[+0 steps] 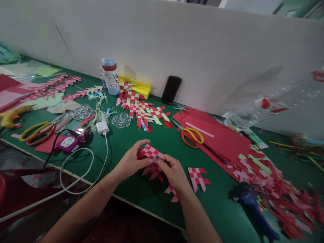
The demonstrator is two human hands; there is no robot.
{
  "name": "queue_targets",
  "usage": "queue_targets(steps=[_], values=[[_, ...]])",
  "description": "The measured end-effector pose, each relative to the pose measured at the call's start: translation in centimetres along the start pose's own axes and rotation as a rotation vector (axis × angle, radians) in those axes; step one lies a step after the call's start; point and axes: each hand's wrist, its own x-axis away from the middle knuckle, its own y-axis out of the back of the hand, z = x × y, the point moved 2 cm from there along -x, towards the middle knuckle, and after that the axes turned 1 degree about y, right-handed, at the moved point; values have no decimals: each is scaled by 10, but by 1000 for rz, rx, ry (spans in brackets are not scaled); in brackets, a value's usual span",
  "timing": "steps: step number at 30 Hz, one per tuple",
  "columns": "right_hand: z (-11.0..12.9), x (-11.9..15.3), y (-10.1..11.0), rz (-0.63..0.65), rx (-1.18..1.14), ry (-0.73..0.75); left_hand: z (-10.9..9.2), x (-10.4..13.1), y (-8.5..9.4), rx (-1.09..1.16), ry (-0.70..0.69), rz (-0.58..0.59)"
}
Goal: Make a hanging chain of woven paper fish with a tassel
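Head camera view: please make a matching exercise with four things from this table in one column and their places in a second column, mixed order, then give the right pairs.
Things:
1. woven paper piece
2. phone
3. yellow-handled scissors
4. bottle

Places:
A. leaning against the white wall
B. lying on the red paper sheets
C. held between the left hand and right hand
D. standing upright beside the yellow tray

Pairs: 1-C, 2-A, 3-B, 4-D
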Motion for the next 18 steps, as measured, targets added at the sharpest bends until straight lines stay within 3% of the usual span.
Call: queue_targets(steps=[7, 18], values=[[1, 0, 0, -13, 14, -2, 3, -2, -1, 95, 10, -5], [3, 0, 1, -17, 98, 23, 6, -4, -5, 246, 19, -134]])
